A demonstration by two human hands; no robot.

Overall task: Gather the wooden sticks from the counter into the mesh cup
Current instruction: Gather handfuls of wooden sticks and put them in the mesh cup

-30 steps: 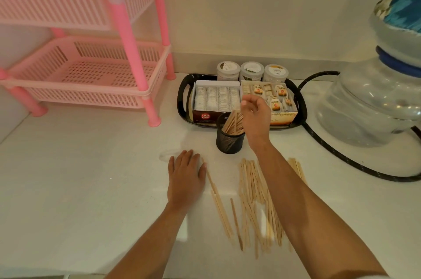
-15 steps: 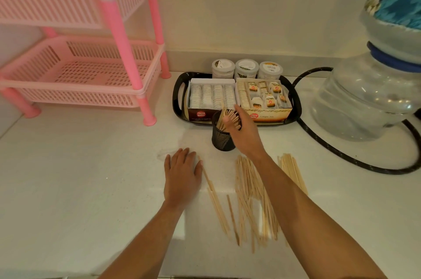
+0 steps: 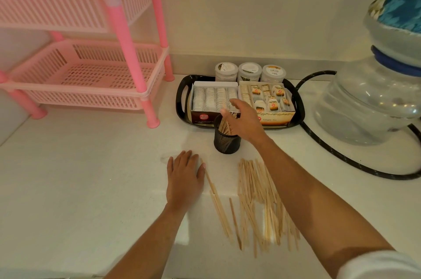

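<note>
Loose sticks: pile of wooden stir sticks [image 3: 257, 201] lay flat on the white counter [image 3: 79, 187], nearest the camera, running roughly near-to-far; right forearm crossed over the pile's right side.
Stray sticks: a few thin sticks [image 3: 218, 208] lay apart from the pile, to its left, one end just beside the left thumb.
Left hand: left hand [image 3: 184, 178] lay palm down on the counter, fingers straight and together, holding nothing; thumb side near the stray sticks, can't tell if touching.
Mesh cup: black mesh cup [image 3: 227, 138] stood upright on the counter beyond the pile, just in front of the tray; a bunch of sticks inside, leaning, tops above the rim.
Right hand: right hand [image 3: 245, 120] was over the cup's mouth, fingers spread and relaxed, grip wide; fingertips at the stick tops, no stick visibly pinched.
Tray: black tray [image 3: 181, 98] sat behind the cup with two open boxes side by side.
Left box: white sachets in rows [image 3: 213, 98].
Right box: Ginger Tea box [image 3: 273, 116] with tea bags.
Jars: three clear lidded jars [image 3: 249, 71] in a row at the tray's back edge, by the wall.
Rack: pink plastic rack [image 3: 91, 73] at far left, two tiers visible.
Water bottle: large clear bottle [image 3: 369, 100] at far right, patterned cloth on top.
Cable: black cable [image 3: 337, 153] curved round the bottle's base.
</note>
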